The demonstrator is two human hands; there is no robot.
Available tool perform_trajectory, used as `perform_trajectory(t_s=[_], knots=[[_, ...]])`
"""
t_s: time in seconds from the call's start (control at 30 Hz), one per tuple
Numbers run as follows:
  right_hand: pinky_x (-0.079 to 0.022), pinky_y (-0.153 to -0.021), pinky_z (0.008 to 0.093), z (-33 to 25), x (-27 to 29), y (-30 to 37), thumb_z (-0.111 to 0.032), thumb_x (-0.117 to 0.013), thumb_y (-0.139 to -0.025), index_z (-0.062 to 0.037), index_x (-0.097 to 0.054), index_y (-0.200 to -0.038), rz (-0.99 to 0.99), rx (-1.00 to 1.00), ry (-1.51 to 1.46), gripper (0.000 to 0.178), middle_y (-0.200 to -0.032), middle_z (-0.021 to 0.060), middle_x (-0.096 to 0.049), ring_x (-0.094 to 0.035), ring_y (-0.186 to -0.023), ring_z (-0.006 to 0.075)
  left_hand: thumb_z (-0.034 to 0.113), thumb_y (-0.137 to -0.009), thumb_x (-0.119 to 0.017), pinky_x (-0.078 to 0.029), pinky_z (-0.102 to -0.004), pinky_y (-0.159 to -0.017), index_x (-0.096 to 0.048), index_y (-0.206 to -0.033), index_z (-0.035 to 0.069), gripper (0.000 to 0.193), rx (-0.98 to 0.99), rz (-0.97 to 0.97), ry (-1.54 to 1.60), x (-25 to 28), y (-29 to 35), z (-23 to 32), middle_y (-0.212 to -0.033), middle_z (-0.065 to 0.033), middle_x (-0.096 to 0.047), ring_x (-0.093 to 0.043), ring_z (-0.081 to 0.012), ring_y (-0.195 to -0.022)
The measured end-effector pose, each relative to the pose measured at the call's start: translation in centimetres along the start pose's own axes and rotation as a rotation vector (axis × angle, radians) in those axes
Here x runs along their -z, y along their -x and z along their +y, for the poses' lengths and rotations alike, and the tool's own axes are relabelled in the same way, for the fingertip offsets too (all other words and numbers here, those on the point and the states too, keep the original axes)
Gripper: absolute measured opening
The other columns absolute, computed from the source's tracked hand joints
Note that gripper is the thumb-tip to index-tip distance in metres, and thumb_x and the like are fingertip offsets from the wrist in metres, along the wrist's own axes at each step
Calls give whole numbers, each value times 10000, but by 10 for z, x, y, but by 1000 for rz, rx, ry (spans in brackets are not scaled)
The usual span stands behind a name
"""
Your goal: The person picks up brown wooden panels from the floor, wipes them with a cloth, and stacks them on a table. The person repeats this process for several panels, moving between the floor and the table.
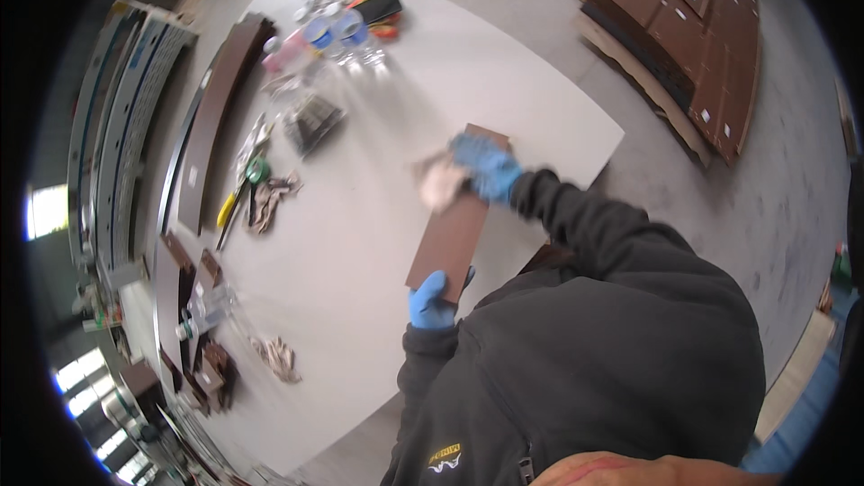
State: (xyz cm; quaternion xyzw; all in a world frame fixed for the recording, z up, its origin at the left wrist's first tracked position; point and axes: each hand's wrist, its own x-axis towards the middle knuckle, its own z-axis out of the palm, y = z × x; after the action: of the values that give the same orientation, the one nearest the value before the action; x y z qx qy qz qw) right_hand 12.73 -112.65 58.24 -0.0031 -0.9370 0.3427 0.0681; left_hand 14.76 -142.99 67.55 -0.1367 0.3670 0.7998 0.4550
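A flat brown panel [453,238] lies slanted over the white table [378,243], close in front of my body. Its near end is gripped by my left hand [432,302] in a blue glove, thumb on top and fingers at the far edge. Toward the panel's other end, my right hand [488,167], also blue-gloved, is closed on a pale pinkish cloth [443,182]. Cloth and glove are smeared by motion; the cloth covers part of the panel. A short stretch of brown shows beyond the right glove.
Water bottles [349,29], a dark phone [377,6] and a bag of small parts [311,123] stand on the far table. Crumpled gloves [275,358], a green tape roll [257,170] and brown profiles [216,117] lie left. Stacked brown panels [684,36] occupy the floor at right.
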Motion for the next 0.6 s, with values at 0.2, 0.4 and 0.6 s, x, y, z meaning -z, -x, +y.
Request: perform_trajectory(t_s=[0.2, 0.4, 0.6], knots=[[-455, -1098, 372, 97, 46, -23, -60, -514, -1001, -60, -562, -1413, 486, -221, -207, 415, -1334, 184, -583, -551, -1288, 354, 151, -920, -680, -533, -571, -1050, -462, -1501, 23, 633, 13, 52, -95, -12, -3, 33, -1427, -157, -585, -623, -344, -1255], [-432, -1110, 386, 6, 17, -36, -80, -547, -1012, -40, -608, -1326, 556, 55, -393, 322, -1278, 165, -610, -593, -1210, 344, 165, -887, -713, -553, -577, -1010, -450, -1510, -17, 699, -48, 44, -172, -28, -13, 43, -1435, -175, -565, -615, -342, -1249], [-288, -1268, 489, -101, -9, -32, -157, -618, -967, -61, -518, -1505, 388, 289, -70, 556, -1613, 180, -443, -352, -1538, 366, 88, -927, -675, -536, -555, -1044, -403, -1547, -13, 684, -115, -55, -142, -26, -33, 51, -1483, -173, -526, -591, -338, -1279]])
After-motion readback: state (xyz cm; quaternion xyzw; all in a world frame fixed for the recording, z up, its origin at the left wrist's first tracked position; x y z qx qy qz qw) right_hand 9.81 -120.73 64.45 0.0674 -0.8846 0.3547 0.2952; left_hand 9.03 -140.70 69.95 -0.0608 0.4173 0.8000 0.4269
